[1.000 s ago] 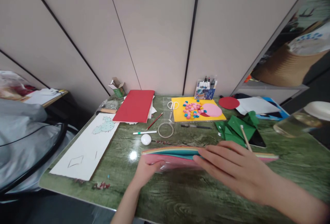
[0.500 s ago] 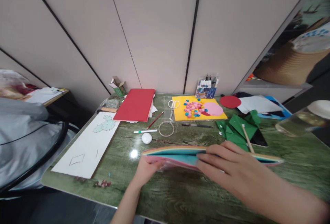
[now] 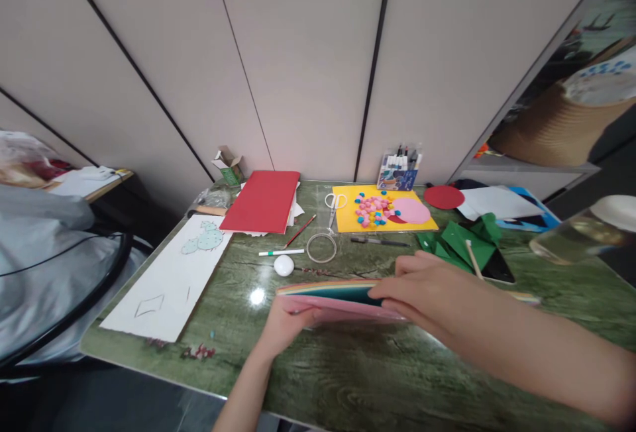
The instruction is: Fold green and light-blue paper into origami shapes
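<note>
A stack of coloured paper sheets, pink lowest with teal and yellow edges above, lies near the front of the green table. My left hand holds the stack's left end, thumb on top of the pink sheet. My right hand reaches across from the right, fingers curled in among the upper sheets near the stack's middle and lifting them slightly. A thin wooden stick rises just behind my right hand.
White sheet with a cactus drawing at left. Behind the stack: white ball, marker, tape ring, scissors, red folder, yellow sheet with beads, green paper scraps, pen box. A glass bottle is at right.
My right hand has slid left and back over the stack, and its fingers have curled in between the sheets. The left hand stays at the stack's left end.
</note>
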Tool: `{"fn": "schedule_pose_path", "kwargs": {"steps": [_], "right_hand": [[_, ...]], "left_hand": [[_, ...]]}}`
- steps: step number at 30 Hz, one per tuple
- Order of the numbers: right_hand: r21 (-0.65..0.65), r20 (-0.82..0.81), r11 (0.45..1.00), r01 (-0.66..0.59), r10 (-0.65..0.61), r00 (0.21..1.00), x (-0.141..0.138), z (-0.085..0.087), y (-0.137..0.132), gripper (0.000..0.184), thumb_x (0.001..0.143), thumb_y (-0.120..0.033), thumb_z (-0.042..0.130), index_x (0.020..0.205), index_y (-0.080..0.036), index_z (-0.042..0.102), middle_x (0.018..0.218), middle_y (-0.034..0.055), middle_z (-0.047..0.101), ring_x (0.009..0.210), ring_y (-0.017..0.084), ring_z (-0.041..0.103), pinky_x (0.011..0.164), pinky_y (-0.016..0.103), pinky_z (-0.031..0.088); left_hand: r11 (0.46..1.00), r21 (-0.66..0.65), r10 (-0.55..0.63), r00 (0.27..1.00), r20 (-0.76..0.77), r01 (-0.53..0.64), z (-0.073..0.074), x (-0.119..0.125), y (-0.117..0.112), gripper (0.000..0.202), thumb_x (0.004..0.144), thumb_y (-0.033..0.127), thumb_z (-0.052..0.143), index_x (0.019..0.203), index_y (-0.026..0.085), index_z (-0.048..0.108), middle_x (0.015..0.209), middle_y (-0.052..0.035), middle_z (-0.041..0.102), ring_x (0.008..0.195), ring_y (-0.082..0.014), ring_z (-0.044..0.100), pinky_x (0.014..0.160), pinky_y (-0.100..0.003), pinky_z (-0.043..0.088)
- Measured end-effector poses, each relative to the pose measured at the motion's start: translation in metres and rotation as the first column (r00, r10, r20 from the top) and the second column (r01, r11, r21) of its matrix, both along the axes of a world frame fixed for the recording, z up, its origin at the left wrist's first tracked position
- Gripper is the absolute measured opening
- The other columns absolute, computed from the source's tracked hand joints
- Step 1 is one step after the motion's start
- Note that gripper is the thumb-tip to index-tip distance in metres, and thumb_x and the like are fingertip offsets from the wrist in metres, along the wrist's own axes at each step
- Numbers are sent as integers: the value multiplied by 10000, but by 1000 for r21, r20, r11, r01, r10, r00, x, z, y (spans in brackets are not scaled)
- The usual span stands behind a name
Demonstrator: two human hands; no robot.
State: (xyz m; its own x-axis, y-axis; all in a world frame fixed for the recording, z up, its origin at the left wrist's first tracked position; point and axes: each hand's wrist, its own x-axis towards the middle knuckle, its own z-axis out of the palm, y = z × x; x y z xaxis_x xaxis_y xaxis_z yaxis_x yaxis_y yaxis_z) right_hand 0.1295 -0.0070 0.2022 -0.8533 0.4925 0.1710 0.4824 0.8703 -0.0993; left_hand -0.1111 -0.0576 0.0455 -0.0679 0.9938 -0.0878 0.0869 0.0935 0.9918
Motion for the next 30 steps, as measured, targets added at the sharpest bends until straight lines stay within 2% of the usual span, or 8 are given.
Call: {"fn": "schedule_pose_path", "kwargs": {"steps": [4, 7, 13, 19, 25, 30], "right_hand": [[-5, -56, 1000, 10, -10, 998, 1, -9, 0, 154, 887, -183, 484, 910, -201, 635, 768, 20, 615, 705, 161, 529, 632, 285, 370], [74, -96, 997, 13, -6, 995, 2, -18, -2, 207, 916, -211, 431, 989, -195, 624, 822, 42, 612, 757, 173, 524, 665, 305, 372], [203, -105, 979, 23, -1, 995, 7, -31, -7, 270, 879, -145, 472, 1130, -165, 568, 964, 71, 607, 876, 214, 495, 733, 362, 353], [297, -153, 955, -22, 71, 986, 5, -30, -13, 279, 872, -97, 381, 1039, -144, 600, 908, 74, 639, 871, 216, 509, 750, 377, 360], [278, -169, 960, -25, 75, 983, 5, -31, -15, 286, 871, -89, 368, 1012, -163, 605, 894, 67, 644, 852, 209, 515, 754, 369, 354], [127, -170, 992, -6, 27, 985, 6, -29, -13, 221, 890, -142, 418, 974, -206, 612, 866, 45, 633, 811, 192, 511, 714, 341, 357]], "left_hand": [[1000, -16, 18, 999, -37, -18, -2, 0, 0, 402, 608, 320, 738, 971, 146, 721, 1004, -95, 714, 949, -277, 653, 896, -398, 496], [1000, -19, 3, 1000, -30, -4, -2, 0, 0, 389, 619, 327, 732, 962, 142, 725, 1000, -100, 714, 941, -277, 656, 889, -397, 499], [1000, -1, -5, 1000, -8, 5, -2, 0, 0, 314, 636, 296, 722, 909, 141, 735, 948, -94, 727, 895, -265, 671, 854, -378, 517], [1000, -22, -13, 1000, 29, 13, 0, 1, 0, 327, 643, 291, 718, 922, 121, 730, 972, -110, 720, 898, -262, 672, 851, -371, 517], [999, -30, -13, 1000, -4, 13, -1, 0, 0, 341, 637, 320, 732, 926, 139, 730, 975, -99, 721, 929, -265, 660, 881, -366, 499], [1000, -21, -14, 999, -34, 13, -4, -2, -1, 347, 633, 340, 742, 918, 143, 732, 949, -99, 727, 907, -271, 660, 854, -380, 509]]}}
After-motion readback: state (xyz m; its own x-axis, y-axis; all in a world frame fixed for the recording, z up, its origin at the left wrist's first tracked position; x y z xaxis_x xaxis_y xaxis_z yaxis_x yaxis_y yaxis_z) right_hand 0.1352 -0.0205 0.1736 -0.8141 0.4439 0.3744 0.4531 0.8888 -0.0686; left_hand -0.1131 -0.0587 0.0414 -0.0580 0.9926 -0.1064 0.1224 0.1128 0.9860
